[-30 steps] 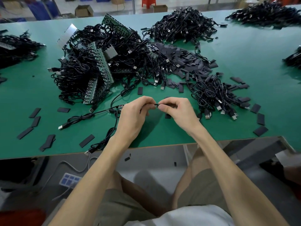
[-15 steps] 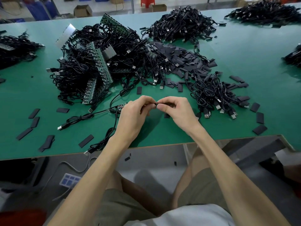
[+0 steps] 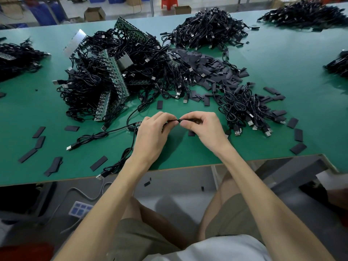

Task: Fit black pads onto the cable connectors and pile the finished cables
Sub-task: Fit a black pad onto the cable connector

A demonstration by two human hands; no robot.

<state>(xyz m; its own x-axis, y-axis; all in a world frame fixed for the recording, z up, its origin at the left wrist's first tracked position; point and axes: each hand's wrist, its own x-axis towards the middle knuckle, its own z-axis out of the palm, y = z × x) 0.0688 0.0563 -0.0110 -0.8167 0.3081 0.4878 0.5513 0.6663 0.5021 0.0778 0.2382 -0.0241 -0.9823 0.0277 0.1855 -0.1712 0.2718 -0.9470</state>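
A long workbench with a green top (image 3: 282,76) and a thin wooden edge fills a factory hall in even light. Beyond its far side (out on the pale floor) stand cardboard boxes (image 3: 94,14), blue crates (image 3: 43,14) and a red plastic stool (image 3: 169,2).

Noted from my remote station: worktop (image 3: 282,72) smooth matt green sheet; cables (image 3: 207,29) black plastic jackets, faint sheen; USB plugs (image 3: 237,133) bright bare metal; pads (image 3: 298,148) flat matt black, material unclear; circuit boards (image 3: 116,72) dull green; box (image 3: 94,14) brown cardboard.
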